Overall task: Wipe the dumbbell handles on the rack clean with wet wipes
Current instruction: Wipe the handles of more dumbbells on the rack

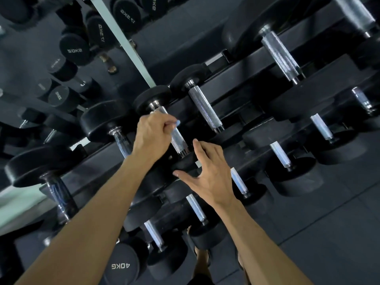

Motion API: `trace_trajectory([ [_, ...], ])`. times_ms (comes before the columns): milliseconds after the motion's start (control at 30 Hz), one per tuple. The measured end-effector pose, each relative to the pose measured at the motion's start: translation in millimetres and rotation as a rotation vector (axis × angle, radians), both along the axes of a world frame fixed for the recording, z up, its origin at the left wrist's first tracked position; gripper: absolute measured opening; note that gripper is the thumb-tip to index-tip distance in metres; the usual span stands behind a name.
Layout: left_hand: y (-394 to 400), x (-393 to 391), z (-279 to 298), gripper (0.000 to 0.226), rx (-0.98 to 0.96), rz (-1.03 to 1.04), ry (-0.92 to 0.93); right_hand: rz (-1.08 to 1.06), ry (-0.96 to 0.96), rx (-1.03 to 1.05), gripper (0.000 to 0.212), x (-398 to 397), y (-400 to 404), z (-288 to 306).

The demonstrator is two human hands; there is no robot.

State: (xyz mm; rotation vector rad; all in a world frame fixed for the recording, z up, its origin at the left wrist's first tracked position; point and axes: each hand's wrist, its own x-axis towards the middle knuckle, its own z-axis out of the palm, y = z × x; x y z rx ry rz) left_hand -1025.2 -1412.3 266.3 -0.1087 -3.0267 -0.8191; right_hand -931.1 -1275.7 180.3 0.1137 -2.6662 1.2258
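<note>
Handle (178, 138) of top-row dumbbell under left hand (153, 136) — fingers curled on wet wipe (177, 122) — right hand (209, 171) spread, empty, just beside.

We read "40KG" on the end of a dumbbell (121, 264) at the bottom. In the mirror (30, 64), reversed, one dumbbell end (75, 50) shows "50KG" and two more (127, 14) show "17.5KG".

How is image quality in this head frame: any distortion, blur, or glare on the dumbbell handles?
Head view: wide-angle bending and a strong tilt; dim, cool light; bluish glare on the knurled chrome dumbbell handle; soft blur at the lower-left edge; the left hand and right hand stay sharp.
</note>
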Motion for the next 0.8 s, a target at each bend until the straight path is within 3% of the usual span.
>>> trace_trajectory([
  [167,-4.7,30.3,-5.1,0.014,-0.031,-0.18,-0.191,0.003,-0.005,-0.003,0.088,0.7,0.4,1.3],
  [333,-7.8,-2.0,-4.1,0.015,-0.061,0.077,0.121,-0.002,0.004,0.0,0.087,0.6,-0.1,1.8],
  [400,-4.2,0.6,-4.7,0.016,-0.022,0.084,0.042,-0.014,0.016,-0.005,0.087,0.5,-1.0,1.6],
  [567,14.6,27.4,-8.6,0.019,-0.178,-0.221,-0.267,-0.013,0.017,0.002,0.088,0.3,-0.9,1.8],
  [667,6.0,8.1,-4.7,0.017,-0.207,-0.206,-0.139,0.015,0.014,0.021,0.087,-0.3,2.3,2.1],
  [800,-5.1,-5.7,-2.3,0.014,-0.188,0.041,0.082,0.001,0.021,0.022,0.087,2.3,-0.4,2.2],
])
